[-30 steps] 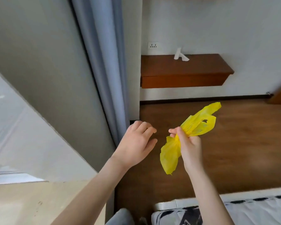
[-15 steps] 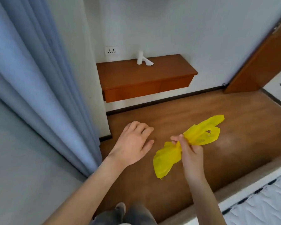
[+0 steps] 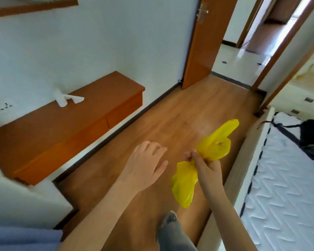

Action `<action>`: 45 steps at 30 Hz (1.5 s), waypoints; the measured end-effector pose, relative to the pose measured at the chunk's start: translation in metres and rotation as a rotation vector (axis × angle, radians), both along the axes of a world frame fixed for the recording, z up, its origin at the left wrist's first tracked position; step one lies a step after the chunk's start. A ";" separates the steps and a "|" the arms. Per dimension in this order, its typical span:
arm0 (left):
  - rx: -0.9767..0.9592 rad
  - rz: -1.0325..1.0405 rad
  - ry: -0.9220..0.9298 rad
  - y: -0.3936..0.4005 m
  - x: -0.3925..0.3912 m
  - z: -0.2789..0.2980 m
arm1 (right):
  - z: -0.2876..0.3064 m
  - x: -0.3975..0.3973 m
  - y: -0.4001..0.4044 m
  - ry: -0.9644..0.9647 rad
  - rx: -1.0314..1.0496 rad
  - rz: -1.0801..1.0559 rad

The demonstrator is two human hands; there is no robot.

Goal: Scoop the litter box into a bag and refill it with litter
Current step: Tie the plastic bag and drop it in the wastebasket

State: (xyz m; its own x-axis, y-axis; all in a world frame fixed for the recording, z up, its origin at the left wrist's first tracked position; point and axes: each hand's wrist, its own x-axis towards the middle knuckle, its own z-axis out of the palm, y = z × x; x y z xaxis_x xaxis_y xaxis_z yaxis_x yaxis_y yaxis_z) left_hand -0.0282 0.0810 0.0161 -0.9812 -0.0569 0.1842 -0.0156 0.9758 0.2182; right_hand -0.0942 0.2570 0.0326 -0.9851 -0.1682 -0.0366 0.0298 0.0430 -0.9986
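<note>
Yellow bag (image 3: 209,153) bunched within right hand (image 3: 206,166) grip.

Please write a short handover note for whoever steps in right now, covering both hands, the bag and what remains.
Right hand: grips the crumpled yellow bag at its middle, both ends hanging free.
Left hand: open, holding nothing, beside the bag.
Position: standing on the wooden floor between the wall shelf and the bed, open door ahead.
Done: bag fetched.
Left: litter box not in view; open the bag, scoop, refill.

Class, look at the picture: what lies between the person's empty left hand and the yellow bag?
Nothing: in the head view only bare wooden floor shows between left hand and yellow bag.
</note>
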 end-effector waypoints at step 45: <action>0.055 -0.589 0.029 -0.039 -1.044 0.013 | -0.009 -0.940 -0.011 -0.072 0.138 -0.571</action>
State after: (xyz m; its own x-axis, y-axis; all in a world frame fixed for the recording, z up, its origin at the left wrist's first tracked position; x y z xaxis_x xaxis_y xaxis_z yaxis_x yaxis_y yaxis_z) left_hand -1.0721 0.0421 0.0295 -0.8452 0.4855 0.2233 0.5317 0.8056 0.2612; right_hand -1.0341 0.2465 0.0239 -0.9126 0.3988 -0.0902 0.1535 0.1296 -0.9796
